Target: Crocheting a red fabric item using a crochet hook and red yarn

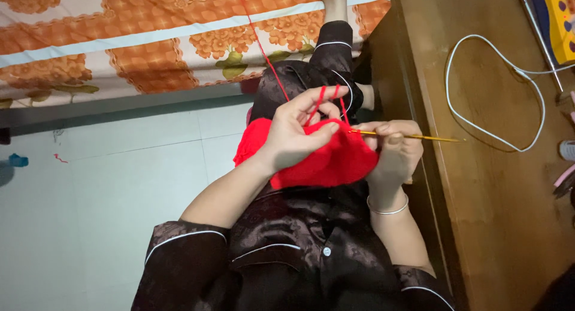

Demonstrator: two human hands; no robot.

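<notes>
**Hook lying crosswise at the edge of the red piece**

My left hand (pixel 296 134) is closed loosely around the top of the red crochet piece (pixel 326 161), thumb and fingers pinching the fabric, with the red yarn (pixel 263 53) looped over my raised forefinger and running away from me toward the bed (pixel 120 41) with its orange flowered cover. My right hand (pixel 392 152) is shut around the gold hook (pixel 407 135), gripping it near the middle between thumb and fingertips.

The hook lies almost level, its long axis running left to right. Its working tip points left and meets the upper right edge of the red piece, just beside my left fingertips; its tail sticks out to the right over the wooden tabletop (pixel 491 185). So the fabric sits directly left of my right hand, touching it, and the yarn strand comes down from the far side onto my left forefinger, just above the tip.

A white cable (pixel 479 125) loops on the tabletop, well apart from both hands. The piece rests over my lap, above the pale floor (pixel 90 215).
</notes>
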